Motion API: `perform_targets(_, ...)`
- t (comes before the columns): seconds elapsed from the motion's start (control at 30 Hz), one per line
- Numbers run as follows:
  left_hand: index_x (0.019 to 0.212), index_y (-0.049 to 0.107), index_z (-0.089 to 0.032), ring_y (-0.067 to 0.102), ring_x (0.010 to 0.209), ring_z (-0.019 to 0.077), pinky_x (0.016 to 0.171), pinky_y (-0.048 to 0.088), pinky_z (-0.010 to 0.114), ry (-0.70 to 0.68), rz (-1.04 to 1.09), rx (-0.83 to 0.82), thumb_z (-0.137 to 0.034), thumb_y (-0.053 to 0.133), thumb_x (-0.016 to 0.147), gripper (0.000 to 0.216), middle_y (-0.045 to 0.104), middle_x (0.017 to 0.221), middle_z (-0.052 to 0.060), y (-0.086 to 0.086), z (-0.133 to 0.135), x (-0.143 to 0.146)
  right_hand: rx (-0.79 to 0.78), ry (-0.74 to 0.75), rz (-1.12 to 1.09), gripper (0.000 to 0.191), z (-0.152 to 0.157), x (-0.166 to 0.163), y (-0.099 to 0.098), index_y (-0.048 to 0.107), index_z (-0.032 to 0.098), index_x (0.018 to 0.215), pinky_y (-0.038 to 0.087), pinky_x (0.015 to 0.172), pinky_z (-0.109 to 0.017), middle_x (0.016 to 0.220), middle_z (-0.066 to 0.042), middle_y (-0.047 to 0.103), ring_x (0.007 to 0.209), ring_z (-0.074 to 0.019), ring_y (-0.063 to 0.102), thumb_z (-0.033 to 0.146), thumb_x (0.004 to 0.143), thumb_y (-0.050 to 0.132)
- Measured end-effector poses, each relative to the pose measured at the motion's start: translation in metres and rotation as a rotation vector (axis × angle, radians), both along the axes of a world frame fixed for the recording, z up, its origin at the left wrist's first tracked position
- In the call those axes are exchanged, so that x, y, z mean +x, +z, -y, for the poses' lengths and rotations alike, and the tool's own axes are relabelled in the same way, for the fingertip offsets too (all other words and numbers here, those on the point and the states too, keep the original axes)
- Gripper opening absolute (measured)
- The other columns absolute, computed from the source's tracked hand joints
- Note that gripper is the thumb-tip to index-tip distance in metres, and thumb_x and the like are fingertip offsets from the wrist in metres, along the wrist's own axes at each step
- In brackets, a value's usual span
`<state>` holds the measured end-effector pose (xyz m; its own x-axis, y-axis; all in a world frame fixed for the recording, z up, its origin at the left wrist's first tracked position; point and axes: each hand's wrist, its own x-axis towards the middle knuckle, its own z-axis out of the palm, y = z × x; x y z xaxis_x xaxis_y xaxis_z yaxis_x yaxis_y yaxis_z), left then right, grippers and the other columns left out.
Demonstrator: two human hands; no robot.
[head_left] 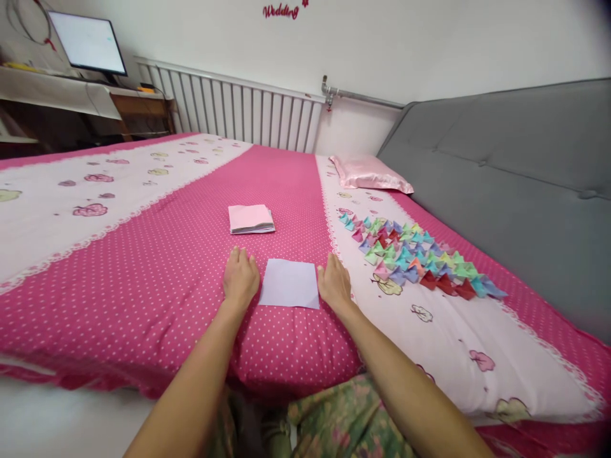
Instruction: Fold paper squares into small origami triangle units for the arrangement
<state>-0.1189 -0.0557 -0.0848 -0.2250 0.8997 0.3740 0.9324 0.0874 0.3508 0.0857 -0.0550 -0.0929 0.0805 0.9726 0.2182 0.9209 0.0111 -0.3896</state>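
Observation:
A single pale lavender sheet of paper (289, 284) lies flat on the pink dotted bedspread, straight in front of me. My left hand (242, 277) rests on the bed just beside the sheet's left edge, holding nothing, its fingers loosely bent and pointing away. On the other side, my right hand (335, 281) rests close to the sheet's right edge, also with nothing in it and the thumb toward the paper. Beyond my left hand sits a stack of square paper (251, 218) with a pink sheet on top.
Many small folded paper boats (415, 254) in mixed colours stand in rows at the right. Behind them are a pink pillow (370, 172) and a grey padded headboard (515, 159). A white radiator (238, 105) lines the wall; a monitor (88, 43) stands on a desk far left.

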Motion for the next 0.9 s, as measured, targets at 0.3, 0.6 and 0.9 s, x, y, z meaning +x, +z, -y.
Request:
perform_targets(0.3,0.128,0.033,-0.008,0.022,0.127,0.0200,0.105,0.020,0.038,-0.595,-0.197,0.001,-0.026,0.027,0.084,0.048,0.032,0.135,0.014,-0.014,0.015,0.047,0.065,0.541,-0.200,0.057,0.016,-0.037,0.004,0.012,0.013,0.136,0.011,0.105,-0.033,0.142,-0.007,0.017,0.130,-0.0148,0.010,0.044,0.089,0.014)
perform_targets(0.6,0.131,0.028,-0.012,0.021,0.127,0.0233,0.104,0.017,0.039,-0.630,-0.283,-0.178,-0.031,0.033,0.081,0.053,0.027,0.137,0.013,-0.030,0.013,0.045,-0.164,0.491,-0.131,0.065,0.008,-0.047,-0.014,0.017,0.014,0.135,0.007,0.105,-0.035,0.141,-0.007,0.017,0.130,-0.0174,0.011,0.053,0.085,0.005)
perform_targets(0.9,0.130,0.031,-0.017,0.023,0.127,0.0203,0.103,0.018,0.038,-0.567,-0.261,-0.262,-0.033,0.023,0.084,0.049,0.029,0.137,0.009,-0.025,0.007,0.039,-0.176,0.387,-0.013,0.063,0.002,-0.039,-0.018,0.020,0.015,0.134,0.004,0.104,-0.037,0.141,-0.007,0.020,0.129,-0.0184,0.012,0.052,0.086,0.006)
